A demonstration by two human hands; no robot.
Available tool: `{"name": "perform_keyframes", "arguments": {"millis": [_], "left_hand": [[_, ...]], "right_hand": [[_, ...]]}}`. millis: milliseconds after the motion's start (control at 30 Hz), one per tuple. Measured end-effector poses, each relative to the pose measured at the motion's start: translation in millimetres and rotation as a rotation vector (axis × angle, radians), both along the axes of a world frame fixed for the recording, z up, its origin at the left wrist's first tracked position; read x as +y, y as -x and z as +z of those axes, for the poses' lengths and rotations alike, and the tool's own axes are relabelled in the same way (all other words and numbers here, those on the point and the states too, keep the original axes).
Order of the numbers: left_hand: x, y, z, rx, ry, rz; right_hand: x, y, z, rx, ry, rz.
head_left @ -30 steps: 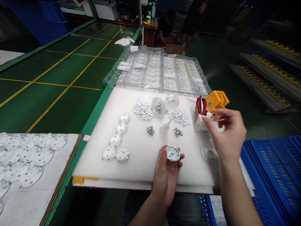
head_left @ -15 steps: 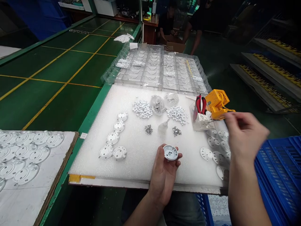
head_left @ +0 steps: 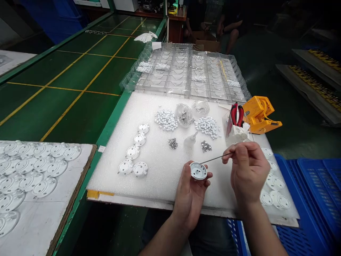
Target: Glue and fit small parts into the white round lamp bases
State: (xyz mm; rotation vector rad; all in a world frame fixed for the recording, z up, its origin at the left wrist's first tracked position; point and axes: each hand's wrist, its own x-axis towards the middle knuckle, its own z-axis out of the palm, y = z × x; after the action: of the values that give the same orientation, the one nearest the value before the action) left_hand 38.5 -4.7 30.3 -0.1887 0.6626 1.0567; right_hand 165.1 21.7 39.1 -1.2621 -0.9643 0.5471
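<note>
A round white disc-shaped part with small holes (head_left: 198, 171) rests in my left hand (head_left: 188, 199), its hollow side facing up and my fingers around its rim. My right hand (head_left: 249, 170) pinches a thin dark rod (head_left: 217, 157), whose tip reaches the disc's far rim. Whether the tip touches it I cannot tell. Beyond my hands stand a small clear squeeze bottle (head_left: 190, 141) and two little heaps of metal pieces (head_left: 173, 143). Behind these lie heaps of small white parts (head_left: 166, 120) and plastic bags of metal pieces (head_left: 184, 115).
Several finished-looking white discs (head_left: 132, 152) line the foam sheet's left; more discs (head_left: 275, 182) lie right. A clear box with red-handled pliers (head_left: 237, 114) stands beside a yellow tape dispenser (head_left: 259, 114). Clear compartment trays (head_left: 178, 73) lie behind. Blue crates (head_left: 319, 192) stand right. People sit beyond.
My right hand has come left and down from beside the tape dispenser, bringing the thin rod to the disc. My left hand still holds the disc. The view has shifted slightly.
</note>
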Motion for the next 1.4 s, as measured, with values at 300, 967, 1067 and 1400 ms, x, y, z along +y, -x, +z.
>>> {"name": "perform_keyframes", "arguments": {"millis": [300, 967, 1067, 1400], "left_hand": [[-1.5, -0.1, -1.3, -0.007, -0.008, -0.002], [-1.5, 0.1, -2.0, 0.003, 0.001, 0.0], [-0.5, 0.8, -0.8, -0.005, 0.029, -0.004], [0.2, 0.3, -0.1, 0.008, 0.047, 0.006]], "right_hand": [[1.1, 4.0, -3.7, -0.109, 0.029, 0.019], [-4.2, -4.4, 0.6, -0.097, 0.034, -0.021], [-1.5, -26.0, 13.0, -0.145, -0.11, -0.239], [16.7, -88.0, 26.2, -0.357, -0.149, -0.461]]}}
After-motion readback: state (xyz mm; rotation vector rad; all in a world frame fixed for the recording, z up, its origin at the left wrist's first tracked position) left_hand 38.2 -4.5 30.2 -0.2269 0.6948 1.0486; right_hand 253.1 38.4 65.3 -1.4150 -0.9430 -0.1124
